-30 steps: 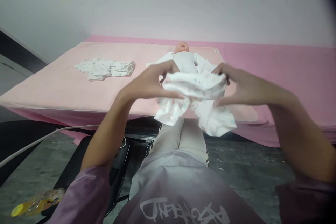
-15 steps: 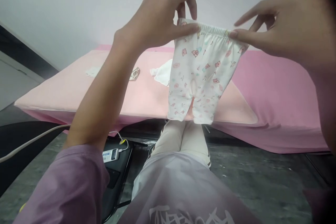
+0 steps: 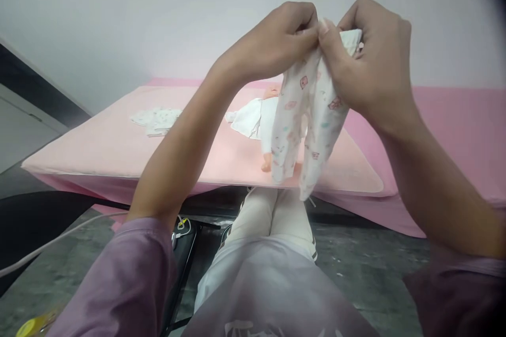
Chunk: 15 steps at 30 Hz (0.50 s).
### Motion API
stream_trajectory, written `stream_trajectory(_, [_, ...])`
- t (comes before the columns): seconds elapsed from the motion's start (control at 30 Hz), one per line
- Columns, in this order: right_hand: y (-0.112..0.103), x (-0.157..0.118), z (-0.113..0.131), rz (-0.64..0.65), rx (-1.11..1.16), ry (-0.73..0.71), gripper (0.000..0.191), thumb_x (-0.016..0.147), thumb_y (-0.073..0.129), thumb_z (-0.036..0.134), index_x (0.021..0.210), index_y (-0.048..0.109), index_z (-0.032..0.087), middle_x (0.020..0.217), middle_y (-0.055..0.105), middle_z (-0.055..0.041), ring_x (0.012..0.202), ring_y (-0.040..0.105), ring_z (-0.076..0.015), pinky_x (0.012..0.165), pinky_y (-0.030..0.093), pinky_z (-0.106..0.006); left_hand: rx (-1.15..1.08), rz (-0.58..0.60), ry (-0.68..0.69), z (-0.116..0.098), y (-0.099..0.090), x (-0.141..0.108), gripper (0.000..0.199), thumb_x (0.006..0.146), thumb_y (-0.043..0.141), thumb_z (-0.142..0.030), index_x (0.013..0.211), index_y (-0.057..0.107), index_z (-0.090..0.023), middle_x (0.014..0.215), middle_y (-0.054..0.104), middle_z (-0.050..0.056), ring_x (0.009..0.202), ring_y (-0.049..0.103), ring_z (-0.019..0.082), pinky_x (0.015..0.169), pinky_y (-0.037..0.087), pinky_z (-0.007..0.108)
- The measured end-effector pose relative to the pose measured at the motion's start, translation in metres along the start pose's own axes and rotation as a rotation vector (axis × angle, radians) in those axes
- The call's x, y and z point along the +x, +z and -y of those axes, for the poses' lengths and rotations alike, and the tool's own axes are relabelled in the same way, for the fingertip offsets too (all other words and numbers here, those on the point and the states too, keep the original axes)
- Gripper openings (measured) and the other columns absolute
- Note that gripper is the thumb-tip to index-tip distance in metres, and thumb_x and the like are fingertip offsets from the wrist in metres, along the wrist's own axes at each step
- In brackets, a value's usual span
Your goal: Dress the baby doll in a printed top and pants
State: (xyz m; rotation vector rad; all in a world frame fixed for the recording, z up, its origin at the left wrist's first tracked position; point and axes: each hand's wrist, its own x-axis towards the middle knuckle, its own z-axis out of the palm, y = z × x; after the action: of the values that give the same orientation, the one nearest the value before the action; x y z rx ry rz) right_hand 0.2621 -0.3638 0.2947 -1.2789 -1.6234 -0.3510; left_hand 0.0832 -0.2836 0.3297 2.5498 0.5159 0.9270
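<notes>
White baby pants [image 3: 304, 100] with a print of small pink animals hang in the air from both of my hands, legs downward. My left hand [image 3: 294, 34] pinches the waistband near its middle. Close against it, my right hand [image 3: 367, 58] grips the gathered waistband, thumb in front and a fold of cloth showing over the fingers. Behind the pants a baby doll [image 3: 267, 160] lies on the padded pink surface, partly hidden; a foot, part of its head and white clothing show. A white garment sleeve [image 3: 247, 118] spreads out at its left.
The pink-covered table [image 3: 98, 147] stands against a pale wall [image 3: 118, 26]. Folded printed cloth [image 3: 156, 118] lies on its left part, partly behind my left forearm. A black chair [image 3: 185, 253] with a white cable is at lower left, and a yellow item [image 3: 31, 326] is below.
My hands have come together, bunching the waistband that was stretched between them. My right hand has moved left and turned. The view has tilted up, and the doll behind now shows.
</notes>
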Motion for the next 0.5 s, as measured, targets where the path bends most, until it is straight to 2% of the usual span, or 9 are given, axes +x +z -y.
stream_trajectory(0.07, [0.007,-0.005,0.006,-0.032,0.2,-0.009,0.041,0.111,0.058,0.06,0.088,0.061,0.026,0.096,0.07,-0.0061,0.094,0.066,-0.0254,0.093,0.056,-0.045,-0.138,0.085,0.037,-0.002,-0.003,-0.004,0.052,0.12,0.031,-0.052,0.081,0.041,-0.02,0.085,0.045,0.003,0.083,0.049,0.01,0.084,0.042,0.034])
stream_trajectory(0.1, [0.008,-0.008,0.007,-0.003,0.301,-0.004,0.039,0.113,0.055,0.061,0.091,0.064,0.029,0.105,0.073,-0.0069,0.104,0.069,-0.0277,0.1,0.058,-0.048,-0.163,0.11,0.043,-0.002,-0.005,-0.006,0.057,0.12,0.025,-0.058,0.082,0.042,-0.019,0.085,0.046,0.003,0.084,0.052,0.01,0.087,0.044,0.035])
stream_trajectory(0.13, [0.007,-0.013,0.007,0.053,0.38,0.009,0.035,0.113,0.053,0.059,0.095,0.068,0.034,0.115,0.076,-0.0059,0.116,0.07,-0.0291,0.107,0.059,-0.051,-0.154,0.112,0.031,0.0,-0.006,-0.008,0.058,0.118,0.028,-0.063,0.084,0.044,-0.018,0.086,0.048,0.003,0.087,0.054,0.01,0.089,0.044,0.036])
stream_trajectory(0.2, [0.005,-0.024,0.001,0.136,0.478,0.024,0.024,0.114,0.053,0.052,0.107,0.073,0.041,0.132,0.074,-0.0005,0.133,0.066,-0.0289,0.119,0.057,-0.053,-0.09,0.076,-0.033,0.004,-0.008,-0.011,0.049,0.111,0.056,-0.061,0.093,0.049,-0.017,0.094,0.055,0.003,0.093,0.055,0.011,0.09,0.043,0.035])
stream_trajectory(0.27, [0.007,-0.04,-0.011,0.074,0.526,0.0,0.017,0.109,0.065,0.047,0.122,0.071,0.039,0.142,0.07,-0.0008,0.141,0.064,-0.028,0.121,0.057,-0.052,-0.086,0.048,-0.081,0.011,-0.009,-0.012,0.038,0.103,0.077,-0.046,0.104,0.053,-0.016,0.102,0.061,0.004,0.094,0.056,0.011,0.086,0.043,0.033])
stream_trajectory(0.33, [0.018,-0.059,-0.025,-0.094,0.562,0.003,0.046,0.098,0.081,0.05,0.136,0.062,0.035,0.151,0.062,-0.0043,0.146,0.061,-0.0279,0.119,0.058,-0.05,-0.151,0.038,-0.069,0.017,-0.009,-0.01,0.029,0.101,0.078,-0.036,0.106,0.056,-0.017,0.102,0.064,0.004,0.091,0.06,0.012,0.082,0.046,0.033])
stream_trajectory(0.37, [0.027,-0.071,-0.033,-0.131,0.569,0.051,0.064,0.091,0.088,0.055,0.142,0.056,0.036,0.157,0.058,-0.0053,0.149,0.058,-0.0283,0.12,0.057,-0.051,-0.189,0.025,-0.053,0.018,-0.009,-0.008,0.024,0.1,0.076,-0.033,0.105,0.057,-0.018,0.099,0.064,0.003,0.089,0.061,0.013,0.08,0.047,0.033])
stream_trajectory(0.4, [0.038,-0.082,-0.039,-0.099,0.585,0.124,0.079,0.085,0.092,0.061,0.148,0.051,0.038,0.163,0.054,-0.0059,0.151,0.057,-0.0288,0.122,0.056,-0.053,-0.217,0.011,-0.035,0.019,-0.01,-0.006,0.02,0.1,0.074,-0.03,0.101,0.058,-0.018,0.096,0.063,0.003,0.087,0.062,0.013,0.079,0.047,0.033])
stream_trajectory(0.5, [0.074,-0.116,-0.052,0.306,0.724,0.38,0.102,0.075,0.096,0.069,0.159,0.048,0.039,0.168,0.055,-0.0085,0.155,0.057,-0.0329,0.123,0.057,-0.057,-0.225,-0.027,-0.046,0.018,-0.015,0.001,0.019,0.098,0.071,-0.024,0.086,0.058,-0.016,0.088,0.057,0.001,0.084,0.061,0.012,0.077,0.045,0.031])
